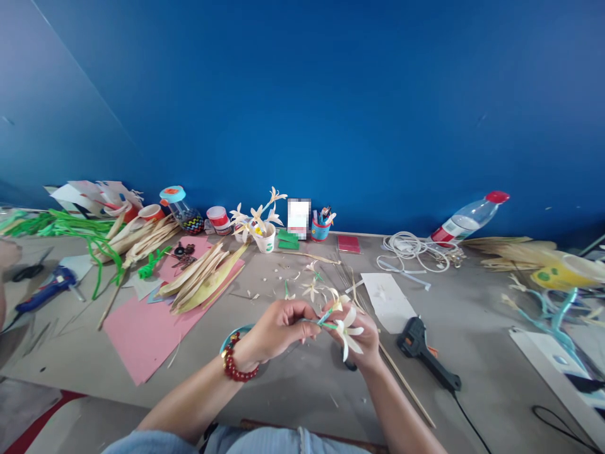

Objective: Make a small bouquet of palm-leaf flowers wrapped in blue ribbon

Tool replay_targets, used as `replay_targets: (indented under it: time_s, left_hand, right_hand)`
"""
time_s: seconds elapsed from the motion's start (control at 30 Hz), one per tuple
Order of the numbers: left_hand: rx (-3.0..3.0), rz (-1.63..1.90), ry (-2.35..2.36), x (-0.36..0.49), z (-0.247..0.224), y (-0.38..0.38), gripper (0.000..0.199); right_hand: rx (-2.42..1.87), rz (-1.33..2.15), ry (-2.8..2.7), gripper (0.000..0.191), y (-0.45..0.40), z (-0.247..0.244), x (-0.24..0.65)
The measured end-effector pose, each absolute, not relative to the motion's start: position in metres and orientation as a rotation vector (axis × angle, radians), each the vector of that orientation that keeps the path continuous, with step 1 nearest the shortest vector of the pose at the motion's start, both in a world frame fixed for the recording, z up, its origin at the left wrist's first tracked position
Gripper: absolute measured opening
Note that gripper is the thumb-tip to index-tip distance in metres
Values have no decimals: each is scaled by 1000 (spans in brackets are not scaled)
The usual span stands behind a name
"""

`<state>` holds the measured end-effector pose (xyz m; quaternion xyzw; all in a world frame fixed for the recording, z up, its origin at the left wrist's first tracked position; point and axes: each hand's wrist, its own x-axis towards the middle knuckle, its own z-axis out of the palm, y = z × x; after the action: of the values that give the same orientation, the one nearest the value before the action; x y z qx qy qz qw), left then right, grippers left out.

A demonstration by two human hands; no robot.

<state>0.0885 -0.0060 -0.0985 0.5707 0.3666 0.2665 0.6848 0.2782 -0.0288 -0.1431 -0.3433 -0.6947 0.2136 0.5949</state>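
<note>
Near the middle of the table, my left hand (286, 331) pinches the green stem (327, 319) of a white flower between thumb and fingers. A red bead bracelet (232, 362) circles that wrist. My right hand (363, 334) is curled around the same stem just below the white petals (348, 331), and the blossoms partly hide its fingers. A second, cream blossom (336, 301) shows just above. Loose white flowers (312, 288) lie on the table beyond my hands.
A black glue gun (428, 353) and a white card (387, 301) lie at right, beside a thin stick (406, 381). Pink paper (142, 334) and dried husks (198, 277) lie at left. A cup of flowers (265, 239) stands behind. Another person's hand (8, 255) is at far left.
</note>
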Motion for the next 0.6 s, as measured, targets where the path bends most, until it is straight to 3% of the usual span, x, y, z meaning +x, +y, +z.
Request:
replay_targets:
  time_s: [0.6]
  left_hand:
    - [1295,558,822,85,-100,-5,19]
  right_hand:
    - [-731,494,-1655,8,-26,-151,285]
